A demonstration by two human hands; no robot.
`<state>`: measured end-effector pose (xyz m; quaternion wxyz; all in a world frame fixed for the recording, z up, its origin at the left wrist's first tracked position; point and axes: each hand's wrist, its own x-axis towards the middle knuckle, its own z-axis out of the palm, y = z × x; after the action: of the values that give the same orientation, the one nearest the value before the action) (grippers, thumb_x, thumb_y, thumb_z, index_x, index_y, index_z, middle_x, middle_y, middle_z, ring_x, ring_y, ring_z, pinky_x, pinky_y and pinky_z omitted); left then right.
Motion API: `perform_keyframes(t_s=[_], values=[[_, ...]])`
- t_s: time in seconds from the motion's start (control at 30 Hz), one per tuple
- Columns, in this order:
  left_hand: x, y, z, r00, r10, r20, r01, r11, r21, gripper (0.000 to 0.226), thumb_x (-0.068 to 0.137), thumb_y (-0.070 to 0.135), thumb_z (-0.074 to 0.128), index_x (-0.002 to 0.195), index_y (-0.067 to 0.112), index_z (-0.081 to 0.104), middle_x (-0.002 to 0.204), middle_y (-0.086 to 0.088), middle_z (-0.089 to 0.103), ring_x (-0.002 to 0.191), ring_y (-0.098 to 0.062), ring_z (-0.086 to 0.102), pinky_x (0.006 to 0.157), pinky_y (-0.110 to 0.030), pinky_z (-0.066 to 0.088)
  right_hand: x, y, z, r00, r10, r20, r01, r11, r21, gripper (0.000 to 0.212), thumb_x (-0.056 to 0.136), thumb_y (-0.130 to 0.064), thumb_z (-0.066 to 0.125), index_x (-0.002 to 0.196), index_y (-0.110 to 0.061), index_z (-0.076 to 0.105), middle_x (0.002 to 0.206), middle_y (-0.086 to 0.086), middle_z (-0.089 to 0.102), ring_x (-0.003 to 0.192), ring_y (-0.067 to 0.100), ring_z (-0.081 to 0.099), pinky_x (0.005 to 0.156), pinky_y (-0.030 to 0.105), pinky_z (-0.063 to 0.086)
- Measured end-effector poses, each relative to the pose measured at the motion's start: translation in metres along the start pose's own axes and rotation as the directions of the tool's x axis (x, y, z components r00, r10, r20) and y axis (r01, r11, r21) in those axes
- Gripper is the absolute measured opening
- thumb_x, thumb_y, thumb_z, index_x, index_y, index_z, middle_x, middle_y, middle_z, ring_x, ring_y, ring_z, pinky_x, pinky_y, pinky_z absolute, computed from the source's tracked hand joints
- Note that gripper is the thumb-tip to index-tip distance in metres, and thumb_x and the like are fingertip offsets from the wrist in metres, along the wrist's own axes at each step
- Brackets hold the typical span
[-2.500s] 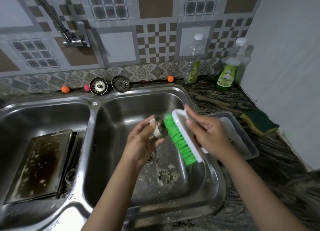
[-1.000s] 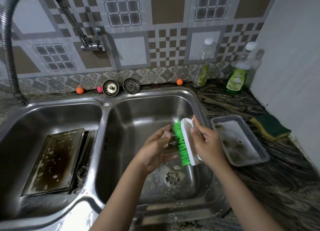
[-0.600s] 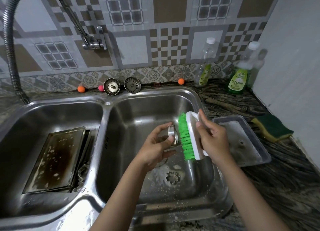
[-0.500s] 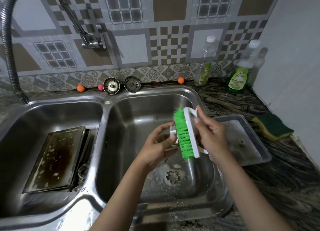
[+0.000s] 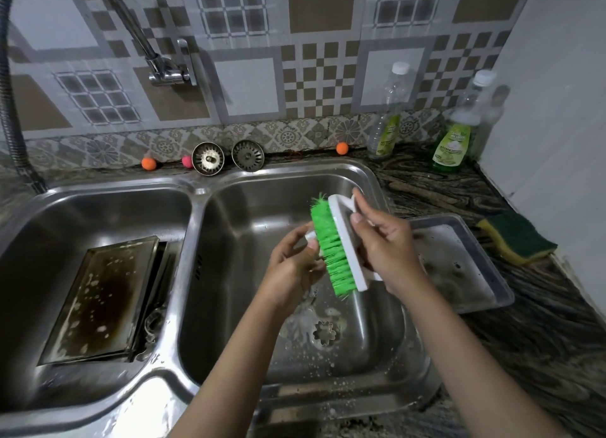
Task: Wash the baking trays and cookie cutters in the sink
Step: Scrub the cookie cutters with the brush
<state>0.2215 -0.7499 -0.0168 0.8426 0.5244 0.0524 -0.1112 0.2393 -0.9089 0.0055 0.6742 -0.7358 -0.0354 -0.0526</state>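
A: Hands?
B: Both over the right sink (image 5: 377,188) basin. Left hand (image 5: 292,267) pinches a small cutter (image 5: 310,237), mostly hidden. Right hand (image 5: 383,250) grips the brush (image 5: 337,247), green bristles against the cutter.
A: Rest?
B: Flower cutter (image 5: 324,332) on that basin's floor. Dirty tray (image 5: 101,296) in the left basin. Second tray (image 5: 459,263) on the desk, just right of the sink; sponge (image 5: 518,237) beyond it.
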Motion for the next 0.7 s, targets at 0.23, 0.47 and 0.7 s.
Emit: perform_keyframes(t_s=[0.23,0.47,0.7], values=[[-0.002,-0.008,-0.014,0.999,0.023,-0.039,-0.022,0.999,0.024,0.043,0.081,0.015,0.064,0.122,0.006,0.06,0.104,-0.015,0.066,0.094,-0.033,0.056,0.088,-0.05,0.043,-0.019,0.004,0.008,0.998,0.036,0.044,-0.035,0.999,-0.014,0.04,0.093,-0.015,0.057,0.127,-0.035,0.049,0.101,-0.032,0.065,0.105,0.007,0.061,0.089,0.041,0.051],[0.001,-0.012,-0.018,0.981,0.038,-0.191,-0.044,0.999,-0.028,0.029,0.093,0.005,0.052,0.122,0.003,0.058,0.105,-0.016,0.061,0.077,-0.022,0.06,0.074,-0.036,0.048,-0.028,-0.001,0.004,0.978,0.016,0.207,0.005,0.995,-0.098,0.043,0.092,-0.007,0.057,0.13,-0.024,0.046,0.125,-0.019,0.05,0.117,-0.011,0.048,0.098,0.012,0.04],[-0.012,-0.005,-0.004,0.995,0.103,-0.012,-0.102,0.995,0.017,0.037,0.083,0.013,0.067,0.117,0.02,0.058,0.105,-0.002,0.065,0.08,-0.017,0.063,0.071,-0.034,0.052,0.005,-0.018,0.012,0.998,-0.026,0.051,0.032,0.993,-0.113,0.039,0.093,-0.018,0.059,0.124,-0.041,0.052,0.114,-0.029,0.059,0.103,-0.008,0.057,0.092,0.021,0.047]])
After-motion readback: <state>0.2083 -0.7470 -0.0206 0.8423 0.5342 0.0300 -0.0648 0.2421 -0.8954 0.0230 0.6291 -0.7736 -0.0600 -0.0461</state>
